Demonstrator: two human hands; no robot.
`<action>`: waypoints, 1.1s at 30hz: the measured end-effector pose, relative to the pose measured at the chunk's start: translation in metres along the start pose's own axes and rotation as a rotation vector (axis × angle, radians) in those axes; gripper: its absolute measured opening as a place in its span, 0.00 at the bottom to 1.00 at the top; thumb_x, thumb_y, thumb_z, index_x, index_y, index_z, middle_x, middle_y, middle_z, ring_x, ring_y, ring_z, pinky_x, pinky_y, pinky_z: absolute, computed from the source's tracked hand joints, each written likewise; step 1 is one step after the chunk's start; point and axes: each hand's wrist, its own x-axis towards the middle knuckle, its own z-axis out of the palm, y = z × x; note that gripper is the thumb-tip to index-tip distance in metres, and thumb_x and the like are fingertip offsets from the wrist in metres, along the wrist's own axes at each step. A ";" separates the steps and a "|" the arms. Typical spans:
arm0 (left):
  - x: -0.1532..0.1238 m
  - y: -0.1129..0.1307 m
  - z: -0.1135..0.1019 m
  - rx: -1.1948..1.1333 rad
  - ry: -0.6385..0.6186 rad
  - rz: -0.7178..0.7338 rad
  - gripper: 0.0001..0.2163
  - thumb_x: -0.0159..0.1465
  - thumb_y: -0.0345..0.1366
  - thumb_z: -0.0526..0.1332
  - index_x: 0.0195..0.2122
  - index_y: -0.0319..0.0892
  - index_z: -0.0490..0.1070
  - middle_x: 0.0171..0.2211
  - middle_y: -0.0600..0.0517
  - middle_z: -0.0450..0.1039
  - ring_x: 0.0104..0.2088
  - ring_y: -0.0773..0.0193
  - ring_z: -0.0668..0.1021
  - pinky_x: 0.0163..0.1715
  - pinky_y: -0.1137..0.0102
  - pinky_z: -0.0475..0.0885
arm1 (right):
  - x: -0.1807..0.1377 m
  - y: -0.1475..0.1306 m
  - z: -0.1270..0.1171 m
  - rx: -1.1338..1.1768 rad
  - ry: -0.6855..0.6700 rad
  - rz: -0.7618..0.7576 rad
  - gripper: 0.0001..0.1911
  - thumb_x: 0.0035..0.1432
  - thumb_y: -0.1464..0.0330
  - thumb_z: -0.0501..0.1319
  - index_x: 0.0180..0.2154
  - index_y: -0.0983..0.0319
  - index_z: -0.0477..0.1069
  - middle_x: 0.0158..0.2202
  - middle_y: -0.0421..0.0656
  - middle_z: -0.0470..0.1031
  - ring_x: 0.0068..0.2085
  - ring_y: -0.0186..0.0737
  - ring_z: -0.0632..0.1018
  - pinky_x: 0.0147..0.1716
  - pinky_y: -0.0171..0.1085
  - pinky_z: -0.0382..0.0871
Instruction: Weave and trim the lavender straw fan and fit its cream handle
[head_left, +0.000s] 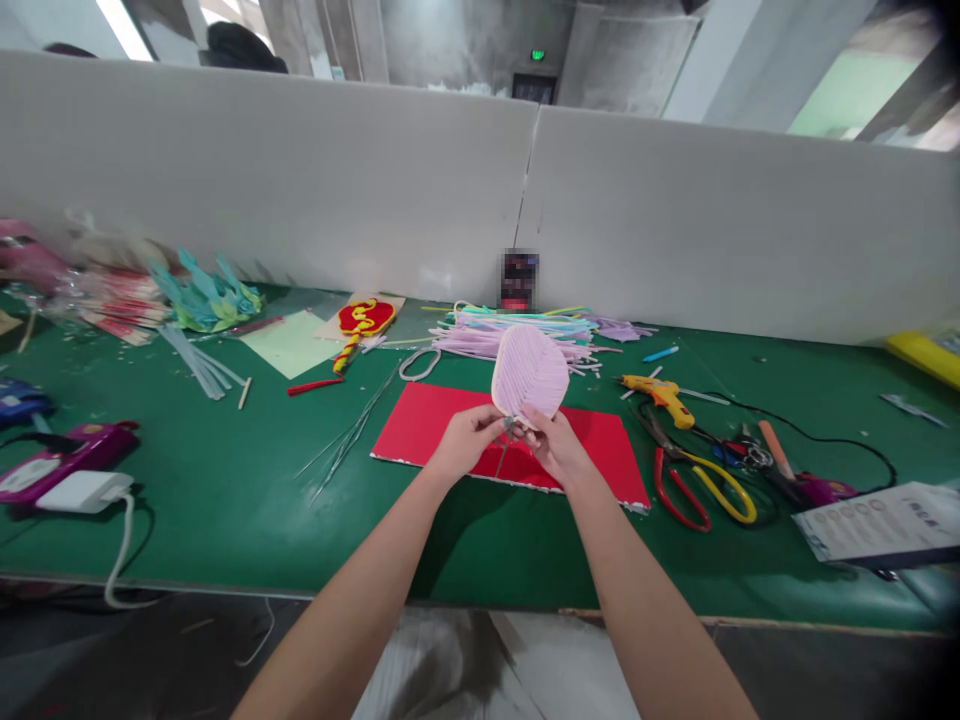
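A lilac pipe-cleaner fan with a paler rim stands upright between my hands, above a red board. My right hand is closed on its lower edge, thumb on the front. At the bottom of the fan, the fingers of my left hand are pinched together. A thin wire hangs below the fingertips; which hand grips it is hidden. Behind the fan lies a heap of lilac and mint pipe cleaners.
Pliers and a yellow glue gun lie on the right, with a cable. Loose wires and a red-and-yellow fan are on the left. A purple power strip sits far left. A pale partition closes the back.
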 end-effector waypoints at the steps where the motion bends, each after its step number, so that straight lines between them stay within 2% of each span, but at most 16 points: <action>1: 0.000 0.000 0.000 0.007 0.001 -0.001 0.08 0.57 0.38 0.57 0.33 0.39 0.71 0.30 0.50 0.76 0.31 0.66 0.77 0.31 0.72 0.71 | 0.000 0.000 0.000 0.000 0.001 -0.001 0.12 0.41 0.61 0.67 0.23 0.63 0.69 0.17 0.35 0.67 0.17 0.27 0.63 0.14 0.29 0.57; 10: 0.002 -0.004 0.002 -0.049 0.040 0.010 0.12 0.55 0.42 0.60 0.36 0.39 0.71 0.33 0.50 0.75 0.32 0.65 0.76 0.35 0.71 0.70 | 0.005 0.003 -0.006 -0.052 0.078 -0.055 0.12 0.40 0.62 0.68 0.27 0.63 0.71 0.20 0.36 0.71 0.17 0.28 0.64 0.14 0.30 0.55; 16: 0.005 -0.008 0.000 -0.058 0.184 -0.052 0.17 0.50 0.45 0.64 0.36 0.37 0.73 0.33 0.48 0.77 0.36 0.60 0.76 0.39 0.67 0.69 | 0.002 0.006 -0.003 -0.130 0.042 -0.062 0.14 0.39 0.60 0.69 0.25 0.64 0.72 0.19 0.38 0.72 0.18 0.30 0.67 0.16 0.32 0.59; 20: 0.004 -0.009 -0.002 -0.071 0.177 -0.085 0.18 0.48 0.46 0.65 0.35 0.37 0.73 0.32 0.48 0.78 0.34 0.60 0.77 0.37 0.67 0.70 | 0.004 0.006 -0.004 -0.108 0.091 -0.091 0.18 0.46 0.53 0.62 0.27 0.61 0.69 0.17 0.36 0.69 0.16 0.30 0.65 0.13 0.31 0.58; 24: 0.004 -0.010 -0.002 -0.090 0.224 -0.125 0.20 0.51 0.51 0.61 0.33 0.37 0.74 0.30 0.47 0.78 0.31 0.59 0.77 0.33 0.66 0.72 | 0.005 0.005 -0.005 -0.107 0.101 -0.093 0.17 0.46 0.53 0.62 0.29 0.61 0.68 0.17 0.35 0.69 0.15 0.30 0.65 0.11 0.30 0.56; 26: 0.005 -0.012 -0.003 -0.096 0.293 -0.116 0.22 0.52 0.52 0.59 0.36 0.37 0.73 0.34 0.46 0.78 0.35 0.58 0.77 0.36 0.66 0.71 | 0.004 0.006 -0.004 -0.124 0.068 -0.072 0.17 0.45 0.54 0.64 0.27 0.61 0.68 0.15 0.35 0.68 0.14 0.30 0.64 0.10 0.30 0.55; 29: 0.007 -0.014 -0.006 -0.094 0.375 -0.083 0.22 0.52 0.50 0.61 0.41 0.38 0.71 0.42 0.47 0.76 0.43 0.57 0.75 0.42 0.67 0.69 | 0.003 0.009 -0.003 -0.146 0.028 -0.052 0.17 0.44 0.55 0.65 0.22 0.62 0.67 0.13 0.34 0.67 0.13 0.30 0.64 0.09 0.31 0.55; 33: 0.005 -0.012 -0.007 -0.091 0.362 -0.067 0.20 0.52 0.48 0.62 0.41 0.38 0.72 0.41 0.47 0.76 0.43 0.57 0.75 0.42 0.66 0.69 | 0.004 0.012 -0.006 -0.130 0.072 -0.069 0.18 0.47 0.52 0.61 0.23 0.61 0.68 0.11 0.34 0.65 0.11 0.31 0.63 0.08 0.31 0.55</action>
